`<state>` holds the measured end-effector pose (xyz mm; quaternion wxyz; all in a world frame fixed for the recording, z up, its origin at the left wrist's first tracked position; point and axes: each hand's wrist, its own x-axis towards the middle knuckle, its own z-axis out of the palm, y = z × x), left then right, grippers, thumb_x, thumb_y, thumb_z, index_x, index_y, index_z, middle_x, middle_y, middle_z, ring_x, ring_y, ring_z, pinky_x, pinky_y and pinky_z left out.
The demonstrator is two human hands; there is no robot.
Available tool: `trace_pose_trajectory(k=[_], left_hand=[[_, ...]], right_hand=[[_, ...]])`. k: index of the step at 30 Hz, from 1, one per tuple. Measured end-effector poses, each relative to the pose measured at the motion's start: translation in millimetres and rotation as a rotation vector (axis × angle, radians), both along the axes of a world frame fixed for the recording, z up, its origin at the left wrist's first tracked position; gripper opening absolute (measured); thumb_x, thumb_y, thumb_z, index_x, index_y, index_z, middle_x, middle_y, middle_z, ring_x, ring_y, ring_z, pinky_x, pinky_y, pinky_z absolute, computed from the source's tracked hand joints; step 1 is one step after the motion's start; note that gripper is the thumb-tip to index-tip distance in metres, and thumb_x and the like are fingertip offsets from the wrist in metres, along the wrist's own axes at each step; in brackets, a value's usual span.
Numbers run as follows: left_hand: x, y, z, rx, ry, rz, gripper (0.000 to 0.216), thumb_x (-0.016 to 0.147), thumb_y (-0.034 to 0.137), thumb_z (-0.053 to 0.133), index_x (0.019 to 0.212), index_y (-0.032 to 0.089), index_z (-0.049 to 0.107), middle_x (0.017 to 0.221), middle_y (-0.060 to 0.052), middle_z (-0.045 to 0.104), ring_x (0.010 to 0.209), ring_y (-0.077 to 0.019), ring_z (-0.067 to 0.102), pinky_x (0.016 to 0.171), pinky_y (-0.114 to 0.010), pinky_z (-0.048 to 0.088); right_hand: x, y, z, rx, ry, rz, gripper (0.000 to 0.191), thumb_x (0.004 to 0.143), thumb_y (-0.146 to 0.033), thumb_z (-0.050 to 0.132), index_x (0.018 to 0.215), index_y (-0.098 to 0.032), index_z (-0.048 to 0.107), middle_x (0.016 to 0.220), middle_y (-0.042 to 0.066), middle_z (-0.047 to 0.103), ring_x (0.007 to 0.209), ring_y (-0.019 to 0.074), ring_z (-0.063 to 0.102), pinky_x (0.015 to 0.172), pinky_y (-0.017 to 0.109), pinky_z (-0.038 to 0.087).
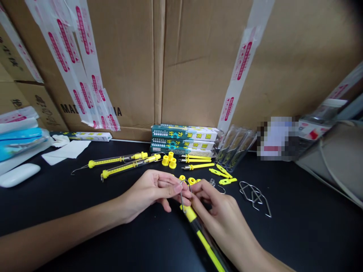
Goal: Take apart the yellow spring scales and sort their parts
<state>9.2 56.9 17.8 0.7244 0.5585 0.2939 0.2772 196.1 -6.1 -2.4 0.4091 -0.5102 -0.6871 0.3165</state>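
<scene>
Left hand [157, 189] pinching wire hook [182, 200], right hand [222, 211] curled alongside

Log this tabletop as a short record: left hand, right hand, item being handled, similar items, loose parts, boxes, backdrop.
Left hand: thumb and fingers at a wire hook
Right hand: fingertips near the hook's other side
Item: yellow-topped tube, running out of frame below
Similar items: two hooked tubes, lying beyond the left forearm
Loose parts: yellow collars, flat yellow pieces, bent wires
Boxes: green-and-white cartons, stacked
Backdrop: taped cardboard
</scene>
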Motion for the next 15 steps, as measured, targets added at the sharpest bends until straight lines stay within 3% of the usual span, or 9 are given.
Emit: trace_pose_trajectory(k=[4, 10, 13, 15], left_hand=[[0.9, 0.1, -0.7, -0.031, -0.038, 0.023, 0.024, 0.085, 0.031, 0.078, 0.094, 0.011, 0.071, 0.091, -0.011, 0.076, 0.089, -0.0204, 0.074, 0.050, -0.014, 0.046], [3.5, -4.4, -1.3, 0.021, -0.089, 0.016, 0.036, 0.085, 0.045, 0.075, 0.085, 0.012, 0.062, 0.075, -0.005, 0.067, 0.066, -0.0155, 0.064, 0.042, -0.019, 0.043], [3.7, -5.7, -2.5, 0.029, -0.098, 0.012, 0.041, 0.079, 0.046, 0.081, 0.088, 0.012, 0.059, 0.074, -0.001, 0.062, 0.065, -0.0109, 0.056, 0.051, -0.019, 0.042], [3.9, -6.4, -4.3, 0.032, -0.108, 0.010, 0.051, 0.064, 0.038, 0.093, 0.091, 0.013, 0.058, 0.075, 0.003, 0.057, 0.067, -0.0082, 0.050, 0.062, -0.021, 0.043]], right_hand=[[-1.6, -3.3, -2.3, -0.075, 0.015, -0.037, 0.017, 0.100, -0.037, 0.045, 0.092, -0.023, 0.050, 0.068, -0.004, 0.064, 0.029, 0.0075, 0.049, 0.026, 0.019, 0.032], [1.5, -2.6, -5.7, 0.119, -0.186, -0.015, 0.011, 0.101, -0.027, 0.043, 0.093, -0.024, 0.050, 0.075, -0.002, 0.066, 0.058, 0.0141, 0.062, 0.053, 0.024, 0.046], [2.8, -0.3, -6.1, 0.176, -0.316, -0.017, 0.012, 0.101, -0.022, 0.043, 0.091, -0.024, 0.048, 0.072, -0.003, 0.061, 0.054, 0.0145, 0.057, 0.053, 0.026, 0.044], [3.1, 1.0, -5.5, 0.227, -0.370, -0.009, 0.014, 0.100, -0.019, 0.046, 0.087, -0.025, 0.047, 0.072, -0.003, 0.059, 0.055, 0.0147, 0.056, 0.053, 0.025, 0.044]])
